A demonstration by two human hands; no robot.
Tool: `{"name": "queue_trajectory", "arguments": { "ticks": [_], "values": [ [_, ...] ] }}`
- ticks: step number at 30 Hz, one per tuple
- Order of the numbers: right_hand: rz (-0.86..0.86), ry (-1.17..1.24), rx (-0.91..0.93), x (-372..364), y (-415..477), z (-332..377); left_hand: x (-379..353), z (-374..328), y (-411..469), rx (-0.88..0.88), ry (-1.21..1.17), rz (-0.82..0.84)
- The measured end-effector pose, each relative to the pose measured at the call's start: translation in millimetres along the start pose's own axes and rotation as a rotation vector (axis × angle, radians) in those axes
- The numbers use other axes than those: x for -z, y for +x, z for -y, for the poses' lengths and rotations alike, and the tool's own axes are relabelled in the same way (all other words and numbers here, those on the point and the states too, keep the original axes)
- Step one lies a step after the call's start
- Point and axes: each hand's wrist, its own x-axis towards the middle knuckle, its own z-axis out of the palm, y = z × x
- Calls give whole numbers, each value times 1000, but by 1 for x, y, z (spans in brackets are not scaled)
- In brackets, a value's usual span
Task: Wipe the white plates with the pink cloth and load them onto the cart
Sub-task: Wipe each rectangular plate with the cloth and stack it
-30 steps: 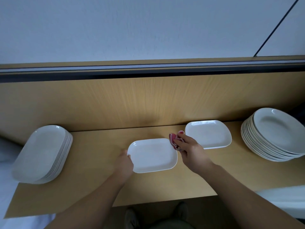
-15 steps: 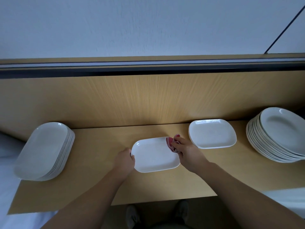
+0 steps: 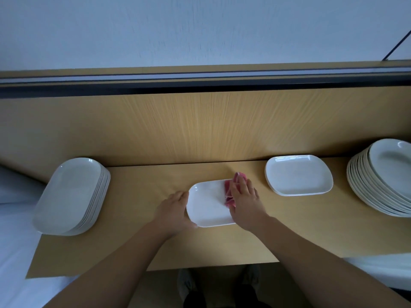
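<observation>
A white rectangular plate (image 3: 206, 205) lies flat in the middle of the wooden shelf (image 3: 138, 247). My left hand (image 3: 174, 211) grips its left edge. My right hand (image 3: 244, 201) presses the bunched pink cloth (image 3: 229, 192) onto the plate's right side; its fingers lie over the cloth and hide part of it. A short stack of similar rectangular plates (image 3: 298, 175) sits to the right. At the far left a tilted stack of oblong plates (image 3: 71, 196) rests on the shelf.
A tall stack of round white plates (image 3: 382, 178) stands at the far right edge. A wooden back panel (image 3: 200, 125) rises behind the shelf. White surfaces lie below both shelf ends. My shoes show under the front edge.
My right hand has slid the pink cloth from the plate's far right corner onto its right side. The left hand keeps hold of the left edge.
</observation>
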Motion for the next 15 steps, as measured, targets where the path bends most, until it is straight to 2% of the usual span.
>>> {"name": "queue_trajectory", "arguments": {
  "ticks": [3, 6, 15],
  "values": [
    [12, 5, -97, -8, 6, 6, 0, 2, 2, -20, 53, 32],
    [27, -29, -102, -14, 10, 6, 0, 2, 6, -26, 49, 40],
    [65, -36, -74, -23, 14, 20, -6, 8, 9, -3, -161, 8]
  ]
}}
